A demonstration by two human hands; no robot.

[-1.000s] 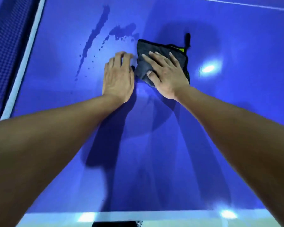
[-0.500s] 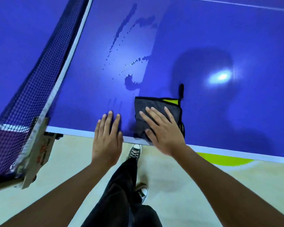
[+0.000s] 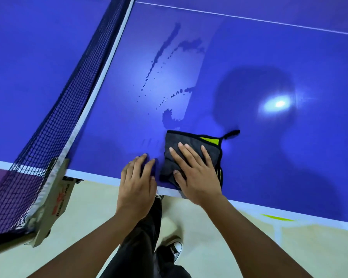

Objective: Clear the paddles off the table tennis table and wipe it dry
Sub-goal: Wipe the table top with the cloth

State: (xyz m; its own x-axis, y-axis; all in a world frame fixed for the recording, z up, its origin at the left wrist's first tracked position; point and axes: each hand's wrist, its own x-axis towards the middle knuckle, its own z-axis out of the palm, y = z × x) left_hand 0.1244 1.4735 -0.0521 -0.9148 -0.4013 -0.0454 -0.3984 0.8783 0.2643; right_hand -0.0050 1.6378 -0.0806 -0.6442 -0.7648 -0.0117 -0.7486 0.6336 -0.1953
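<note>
- right hand (image 3: 197, 175): palm down, fingers straight and spread, pressing flat on the folded cloth. nothing is grasped, so my grip here is released.
- left hand (image 3: 136, 183): just beside the cloth on its net side, at the table's near edge. the fingertips rest on the blue top, the fingers are loosely bent, and it holds nothing.
- microfibre cloth (image 3: 182, 139): dark grey with black edging, folded, with a yellow-green corner showing at its far right. it lies on the table close to the near white edge line, its near part under my palm.
- hanging loop (image 3: 232, 133): black, lying on the surface just past the yellow-green corner.
- table tennis table (image 3: 259, 47): blue top with a white near border and a thin white line far across.
- puddle (image 3: 168, 118): small, just beyond the cloth's far left corner.
- water streak (image 3: 166, 45): long, farther off, with scattered drops between it and the puddle.
- net (image 3: 54, 109): dark mesh with a white top band, on my left, ending at a clamp post (image 3: 54, 199).
- trouser leg (image 3: 141, 237) and sneaker (image 3: 176, 248): dark, below the table edge on a pale floor (image 3: 219, 247).
- lamp reflection (image 3: 279, 103): bright, right of the cloth.
</note>
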